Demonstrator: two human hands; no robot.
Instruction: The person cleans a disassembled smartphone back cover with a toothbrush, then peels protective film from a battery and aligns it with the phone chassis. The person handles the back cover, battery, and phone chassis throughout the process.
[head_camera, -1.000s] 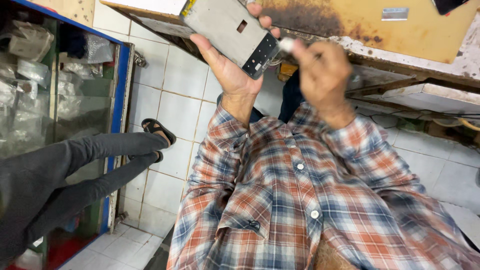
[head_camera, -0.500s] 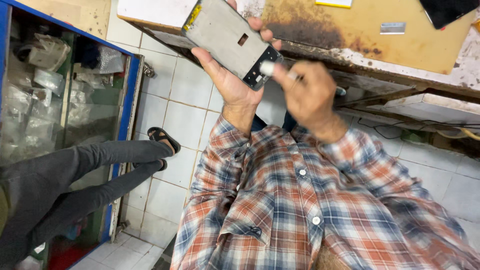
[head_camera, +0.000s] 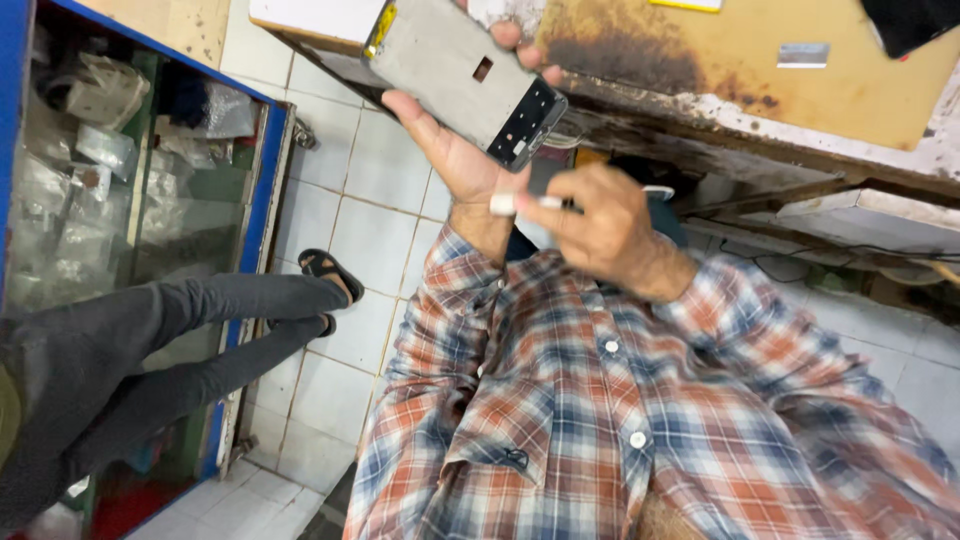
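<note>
Much of this view is awkward: the camera looks straight down my plaid shirt (head_camera: 600, 430), and the table (head_camera: 760, 80), with its stained yellow-brown top, is cut off along the frame's upper edge at twelve o'clock. My left hand (head_camera: 460, 160) has its grip closed around the grey phone frame (head_camera: 455, 70), thumb on the near edge and fingertips curling over the far side, holding it tilted just in front of the table's edge; its top end runs out of the picture. My right hand (head_camera: 600, 225) sits just below it at five o'clock from the frame, fingers pinched shut on a small white tube (head_camera: 515, 204), which may be a glue or paste applicator, though too little shows to be sure. What lies under the table is dark and hard to read. At nine o'clock stands a blue-framed glass cabinet (head_camera: 265, 170) holding clear plastic packets (head_camera: 90, 100), their contents blurred by reflections. Another person's legs (head_camera: 150, 340) in dark trousers and sandals stretch across the white floor tiles (head_camera: 330, 400) beside it.
</note>
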